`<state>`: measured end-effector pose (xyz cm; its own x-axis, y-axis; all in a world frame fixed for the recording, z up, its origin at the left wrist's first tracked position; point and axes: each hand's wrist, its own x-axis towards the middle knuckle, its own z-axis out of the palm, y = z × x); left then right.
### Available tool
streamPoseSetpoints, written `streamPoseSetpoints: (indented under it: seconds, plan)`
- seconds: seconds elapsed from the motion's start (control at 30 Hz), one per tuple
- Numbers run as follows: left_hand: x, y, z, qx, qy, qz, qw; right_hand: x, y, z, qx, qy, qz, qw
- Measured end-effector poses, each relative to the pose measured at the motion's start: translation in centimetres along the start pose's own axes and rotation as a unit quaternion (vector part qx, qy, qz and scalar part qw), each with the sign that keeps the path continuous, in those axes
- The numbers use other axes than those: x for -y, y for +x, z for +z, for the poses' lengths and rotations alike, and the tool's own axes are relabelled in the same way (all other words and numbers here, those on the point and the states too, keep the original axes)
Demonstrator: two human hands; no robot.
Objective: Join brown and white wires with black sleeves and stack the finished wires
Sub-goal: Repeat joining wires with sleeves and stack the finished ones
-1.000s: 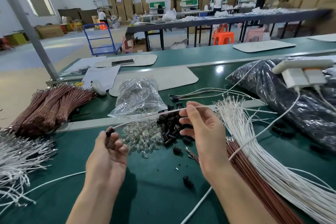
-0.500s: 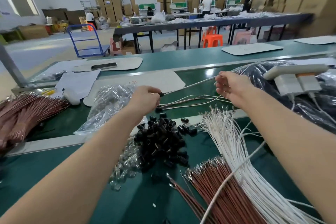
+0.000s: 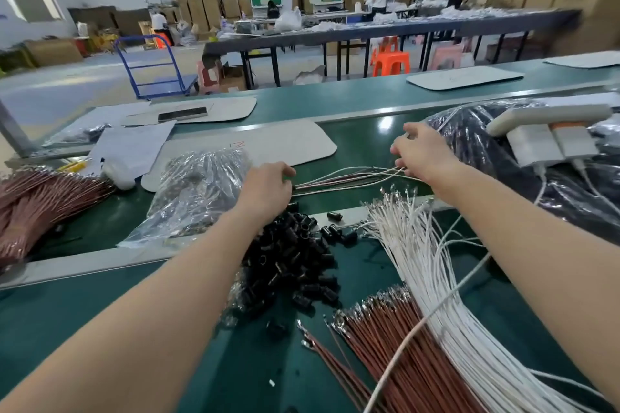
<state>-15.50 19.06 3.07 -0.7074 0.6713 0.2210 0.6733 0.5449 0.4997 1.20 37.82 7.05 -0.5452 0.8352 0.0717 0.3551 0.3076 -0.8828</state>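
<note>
Left hand and right hand reach the ends of the finished wires; I cannot tell either grip. Dropped crooked, one could snag the white wires.

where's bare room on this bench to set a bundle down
Bare green mat left of the black sleeves, and a near strip between sleeves and brown wires. Also belt between white card and black bag. Crowded right: white wires.

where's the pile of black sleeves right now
Head view, centre: the black sleeves lie heaped on the green table by the left hand, between the clear bag and the white wires.
</note>
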Motion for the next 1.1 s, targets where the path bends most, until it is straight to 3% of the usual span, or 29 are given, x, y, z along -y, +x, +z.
streamPoseSetpoints:
  seconds: [0.17, 0.37, 0.57, 0.73, 0.87, 1.1]
  plan:
    - [-1.3, -6.1, -3.0, -0.039, -0.060, 0.073, 0.995, 1.9, -4.3, -0.7, -0.031, -0.015, -0.084, 0.996]
    - [0.3, -18.6, -4.1, -0.082, -0.097, 0.055, 0.990, 2.2, -14.8, 1.8, 0.044, 0.082, -0.089, 0.992]
    - [0.6, -27.2, -2.3, -0.047, -0.058, 0.090, 0.993, 1.2, -23.6, 2.6, -0.129, 0.038, -0.175, 0.975]
    - [-0.7, -27.6, -1.7, -0.043, -0.051, 0.147, 0.987, -0.2, -26.0, 4.0, -0.054, 0.051, -0.143, 0.987]
    - [-1.7, -26.3, -1.6, -0.006, 0.034, 0.229, 0.973, -1.3, -26.8, 5.1, -0.063, 0.025, -0.148, 0.987]
    - [-3.4, -23.3, -2.9, 0.071, 0.273, 0.375, 0.883, -2.2, -26.2, 5.5, -0.086, 0.027, -0.161, 0.983]
